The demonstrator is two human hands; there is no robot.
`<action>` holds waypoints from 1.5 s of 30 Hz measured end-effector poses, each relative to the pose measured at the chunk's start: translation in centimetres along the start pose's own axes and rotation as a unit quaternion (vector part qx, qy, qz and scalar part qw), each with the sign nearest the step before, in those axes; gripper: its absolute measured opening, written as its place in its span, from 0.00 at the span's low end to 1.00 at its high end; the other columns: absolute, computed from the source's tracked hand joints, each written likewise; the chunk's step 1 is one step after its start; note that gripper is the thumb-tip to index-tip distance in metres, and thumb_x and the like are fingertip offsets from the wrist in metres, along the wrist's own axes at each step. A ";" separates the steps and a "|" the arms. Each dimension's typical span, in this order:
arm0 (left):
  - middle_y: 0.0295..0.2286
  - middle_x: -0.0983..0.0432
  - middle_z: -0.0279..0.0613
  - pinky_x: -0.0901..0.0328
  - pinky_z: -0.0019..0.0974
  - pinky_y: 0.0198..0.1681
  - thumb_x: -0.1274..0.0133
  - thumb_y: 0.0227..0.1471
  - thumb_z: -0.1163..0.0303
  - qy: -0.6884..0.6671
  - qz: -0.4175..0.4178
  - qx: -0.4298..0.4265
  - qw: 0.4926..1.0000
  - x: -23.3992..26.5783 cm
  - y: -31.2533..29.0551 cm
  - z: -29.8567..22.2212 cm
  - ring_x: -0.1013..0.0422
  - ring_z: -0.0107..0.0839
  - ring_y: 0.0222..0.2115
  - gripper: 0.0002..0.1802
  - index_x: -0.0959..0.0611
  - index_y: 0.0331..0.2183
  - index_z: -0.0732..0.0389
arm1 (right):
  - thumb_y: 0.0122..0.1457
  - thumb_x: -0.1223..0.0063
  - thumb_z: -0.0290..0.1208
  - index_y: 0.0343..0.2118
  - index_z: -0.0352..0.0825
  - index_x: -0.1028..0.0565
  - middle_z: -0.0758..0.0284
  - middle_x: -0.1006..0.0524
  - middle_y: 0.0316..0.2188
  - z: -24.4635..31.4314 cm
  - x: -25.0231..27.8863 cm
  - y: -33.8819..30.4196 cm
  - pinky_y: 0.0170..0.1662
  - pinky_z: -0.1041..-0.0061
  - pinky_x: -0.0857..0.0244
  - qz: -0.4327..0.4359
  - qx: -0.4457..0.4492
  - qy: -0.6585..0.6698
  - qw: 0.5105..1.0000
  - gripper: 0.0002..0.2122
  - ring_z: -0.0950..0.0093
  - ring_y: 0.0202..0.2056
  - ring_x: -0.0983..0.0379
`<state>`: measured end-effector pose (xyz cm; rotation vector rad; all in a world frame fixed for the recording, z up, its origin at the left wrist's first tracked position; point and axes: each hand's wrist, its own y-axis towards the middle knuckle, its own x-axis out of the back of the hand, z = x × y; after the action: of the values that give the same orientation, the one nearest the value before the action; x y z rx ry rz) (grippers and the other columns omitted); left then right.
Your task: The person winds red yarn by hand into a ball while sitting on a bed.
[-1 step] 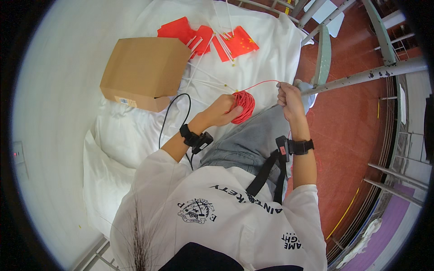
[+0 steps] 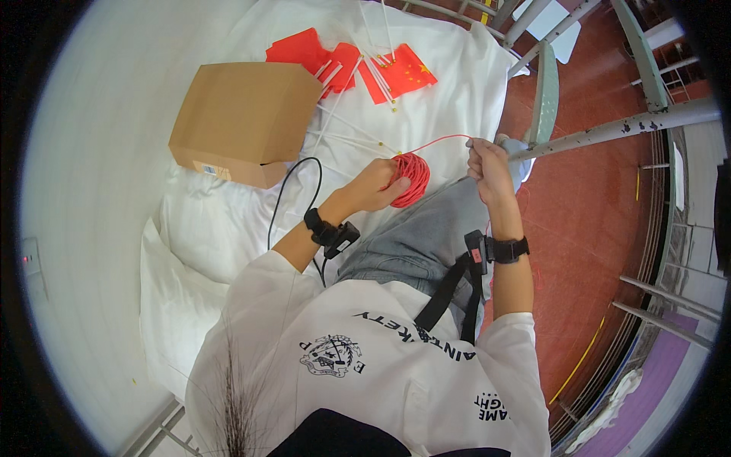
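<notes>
My left hand (image 2: 375, 185) is closed around a coil of red cord (image 2: 411, 181), with the thumb lying across the loops. From the top of the coil a single strand (image 2: 442, 139) arcs over to my right hand (image 2: 489, 169), whose fingers pinch it. That hand is above my right knee, close to the bed's metal frame. Several small red flags (image 2: 407, 74) on white sticks lie on the white sheet beyond the coil. A brown cardboard box (image 2: 244, 114) rests left of the flags.
A black cable (image 2: 276, 207) loops past my left forearm. The bed's metal rail (image 2: 609, 134) and a greenish upright (image 2: 544, 95) stand at the right. Beyond them is a red floor (image 2: 563, 228) with thin red cord near my right arm. A white wall (image 2: 91, 190) borders the left.
</notes>
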<state>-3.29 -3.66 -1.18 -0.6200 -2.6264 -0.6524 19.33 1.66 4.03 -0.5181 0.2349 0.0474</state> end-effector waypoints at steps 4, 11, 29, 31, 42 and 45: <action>0.14 0.37 0.54 0.43 0.43 0.21 0.62 0.53 0.65 -0.066 -0.069 0.123 0.988 -0.2 0.4 0.2 0.38 0.49 0.17 0.21 0.33 0.14 0.68 | 0.59 0.60 0.31 0.27 0.32 0.31 0.79 0.45 0.13 0.4 -2.8 -2.8 0.16 0.87 0.59 0.040 0.004 -0.067 0.997 0.09 0.88 0.14 0.53; 0.11 0.37 0.56 0.45 0.43 0.17 0.64 0.55 0.63 0.035 -0.244 0.124 0.961 -1.7 3.6 1.5 0.38 0.49 0.13 0.26 0.33 0.11 0.67 | 0.60 0.64 0.30 0.29 0.30 0.33 0.70 0.34 0.15 -4.8 -7.7 -3.7 0.21 0.81 0.40 0.081 0.072 -0.130 0.986 0.10 0.82 0.16 0.39; 0.44 0.33 0.55 0.39 0.42 0.49 0.75 0.57 0.52 -0.819 -0.267 0.140 0.488 3.3 9.7 1.2 0.32 0.40 0.41 0.32 0.35 0.47 0.73 | 0.57 0.63 0.24 0.36 0.32 0.33 0.53 0.30 0.23 -3.6 -3.0 -4.0 0.31 0.67 0.39 0.096 0.268 -0.430 0.857 0.06 0.57 0.27 0.31; 0.41 0.30 0.52 0.34 0.39 0.44 0.71 0.57 0.59 -0.811 -0.298 0.148 0.480 5.4 9.8 1.1 0.30 0.38 0.37 0.26 0.31 0.43 0.72 | 0.57 0.62 0.25 0.35 0.32 0.33 0.54 0.31 0.22 -4.2 -1.2 -3.0 0.31 0.69 0.39 0.100 0.251 -0.442 0.855 0.05 0.59 0.25 0.33; 0.26 0.26 0.42 0.32 0.32 0.30 0.61 0.55 0.52 -0.725 -0.091 0.222 0.646 5.6 4.8 -0.7 0.30 0.28 0.27 0.23 0.26 0.30 0.64 | 0.56 0.60 0.25 0.24 0.28 0.32 0.58 0.35 0.15 -2.4 4.9 2.0 0.27 0.75 0.41 0.048 0.288 -0.465 0.836 0.07 0.71 0.19 0.39; 0.26 0.27 0.42 0.32 0.30 0.28 0.63 0.55 0.47 -0.633 -0.034 0.322 0.703 3.6 3.8 -1.3 0.29 0.28 0.24 0.28 0.27 0.31 0.66 | 0.55 0.60 0.24 0.24 0.27 0.30 0.59 0.33 0.15 -2.1 5.0 1.9 0.27 0.75 0.41 0.016 0.281 -0.457 0.844 0.08 0.73 0.19 0.38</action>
<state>-4.08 -0.11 2.80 -0.9085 -3.6757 1.1637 23.55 2.23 0.20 0.1363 -0.6758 0.2446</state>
